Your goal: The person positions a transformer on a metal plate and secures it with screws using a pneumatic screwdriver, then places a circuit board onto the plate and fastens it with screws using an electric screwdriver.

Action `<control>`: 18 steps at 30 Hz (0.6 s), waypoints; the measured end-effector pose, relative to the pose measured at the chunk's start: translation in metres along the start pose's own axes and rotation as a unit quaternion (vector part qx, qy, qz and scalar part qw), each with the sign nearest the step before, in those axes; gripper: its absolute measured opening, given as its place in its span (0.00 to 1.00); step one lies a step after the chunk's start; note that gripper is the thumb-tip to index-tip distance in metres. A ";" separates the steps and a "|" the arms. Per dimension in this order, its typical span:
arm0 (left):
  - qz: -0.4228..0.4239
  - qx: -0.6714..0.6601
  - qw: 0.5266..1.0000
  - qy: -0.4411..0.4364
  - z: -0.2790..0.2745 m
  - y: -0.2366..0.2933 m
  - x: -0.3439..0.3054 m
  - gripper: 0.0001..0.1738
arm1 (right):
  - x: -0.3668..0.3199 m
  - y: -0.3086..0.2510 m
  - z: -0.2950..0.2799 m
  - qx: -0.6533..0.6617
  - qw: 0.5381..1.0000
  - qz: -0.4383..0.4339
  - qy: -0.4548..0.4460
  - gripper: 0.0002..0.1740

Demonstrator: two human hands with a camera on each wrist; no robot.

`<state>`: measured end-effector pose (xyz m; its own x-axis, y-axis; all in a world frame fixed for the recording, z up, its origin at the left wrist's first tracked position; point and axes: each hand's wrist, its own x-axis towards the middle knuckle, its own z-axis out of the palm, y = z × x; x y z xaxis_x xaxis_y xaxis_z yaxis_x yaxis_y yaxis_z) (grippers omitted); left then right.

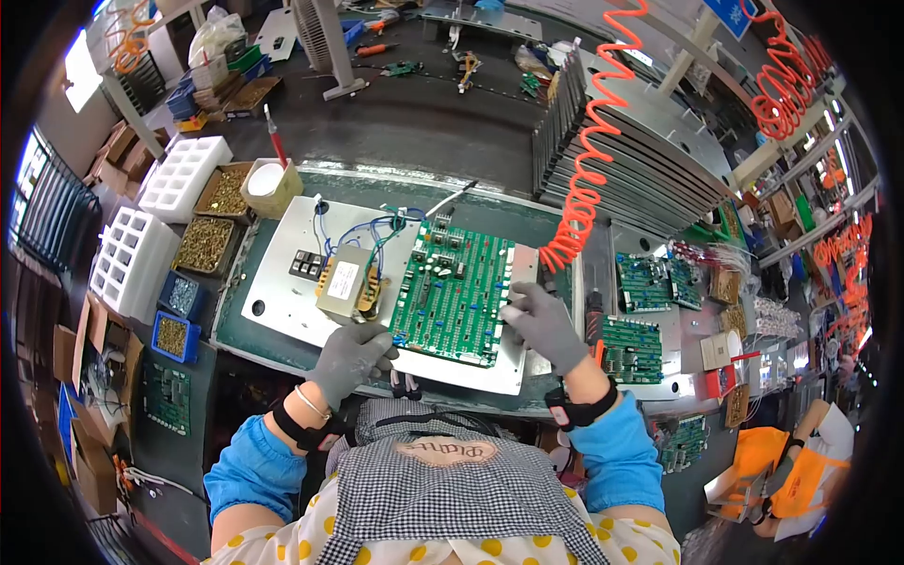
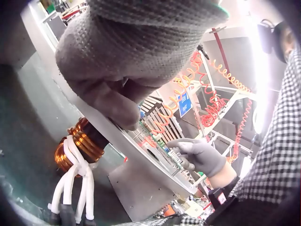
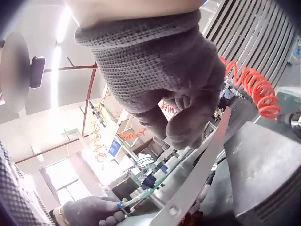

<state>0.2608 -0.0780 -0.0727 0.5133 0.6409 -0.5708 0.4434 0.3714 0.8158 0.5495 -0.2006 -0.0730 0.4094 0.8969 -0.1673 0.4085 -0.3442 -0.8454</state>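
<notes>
A large green circuit board (image 1: 457, 297), crowded with components, lies over the right half of a pale metal plate (image 1: 282, 287). My gloved left hand (image 1: 353, 361) pinches the board at its near left corner. On the opposite side, my gloved right hand (image 1: 544, 325) grips the edge lined with white connectors, its fingers curled. The left wrist view shows my right hand (image 2: 202, 153) at that connector edge, while the left fingertips are partly hidden behind the glove. Left of the board stands a transformer (image 1: 347, 282) with blue and green wires running behind it.
A copper-wound coil (image 2: 77, 148) with white-sleeved leads sits below the plate's edge. A red coiled air hose (image 1: 579, 207) hangs at the right, near stacked metal panels (image 1: 612, 174). More circuit boards (image 1: 633, 350) lie farther right. Screw trays (image 1: 205, 245) and white foam blocks (image 1: 132, 264) line the left.
</notes>
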 end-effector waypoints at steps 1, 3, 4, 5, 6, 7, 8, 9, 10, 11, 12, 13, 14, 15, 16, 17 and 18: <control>0.003 0.007 1.000 0.000 0.000 0.000 0.000 0.23 | 0.000 0.000 0.004 -0.031 0.999 -0.011 0.009 0.26; 0.001 -0.012 1.000 0.004 0.000 0.001 -0.002 0.23 | -0.002 -0.007 0.004 0.023 0.999 0.030 0.000 0.25; 0.000 -0.023 1.000 0.006 0.001 0.000 -0.003 0.23 | -0.004 -0.009 0.003 0.049 0.997 0.051 -0.005 0.24; 0.001 -0.029 1.000 0.010 0.001 -0.001 -0.003 0.22 | -0.005 -0.009 0.003 0.071 0.997 0.039 -0.002 0.22; 0.002 -0.035 0.999 0.013 0.002 -0.002 -0.003 0.22 | -0.005 -0.005 0.004 0.072 0.997 0.034 0.003 0.22; 0.003 -0.042 0.999 0.017 0.002 -0.003 -0.003 0.22 | -0.004 0.000 0.006 0.073 0.997 0.028 0.008 0.22; 0.004 -0.041 0.999 0.017 0.002 -0.003 -0.003 0.22 | -0.004 0.004 0.007 0.075 0.997 0.023 0.014 0.22; 0.005 -0.040 0.999 0.016 0.002 -0.002 -0.003 0.21 | -0.005 0.004 0.007 0.075 0.997 0.021 0.015 0.21; 0.007 -0.039 0.999 0.015 0.002 -0.002 -0.003 0.21 | -0.006 0.003 0.007 0.075 0.997 0.019 0.016 0.21; 0.005 -0.041 0.999 0.019 0.003 -0.002 -0.003 0.21 | -0.006 0.002 0.007 0.074 0.997 0.017 0.017 0.21; 0.004 -0.043 0.999 0.024 0.004 -0.002 -0.003 0.21 | -0.006 0.003 0.008 0.072 0.997 0.012 0.019 0.21; 0.002 -0.045 0.999 0.027 0.004 -0.002 -0.003 0.21 | -0.006 0.005 0.008 0.069 0.997 0.007 0.021 0.21; 0.000 -0.040 0.999 0.028 0.004 -0.002 -0.002 0.20 | -0.006 0.006 0.008 0.065 0.998 0.002 0.022 0.20; -0.002 -0.036 0.999 0.029 0.004 -0.002 -0.002 0.20 | -0.006 0.009 0.009 0.073 0.997 0.001 0.022 0.20; -0.005 -0.032 0.999 0.029 0.004 -0.002 -0.001 0.20 | -0.005 0.012 0.011 0.080 0.997 0.000 0.022 0.20; -0.001 -0.032 0.999 0.028 0.003 -0.003 -0.001 0.20 | -0.005 0.014 0.011 0.087 0.996 0.000 0.022 0.20; 0.004 -0.032 0.999 0.025 0.003 -0.004 -0.001 0.20 | -0.005 0.014 0.011 0.076 0.997 -0.003 0.022 0.20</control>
<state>0.2608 -0.0819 -0.0757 0.4775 0.6765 -0.5607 0.3919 0.4072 0.8250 0.5447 -0.2070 -0.0896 0.4433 0.8849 -0.1429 0.2846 -0.2901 -0.9137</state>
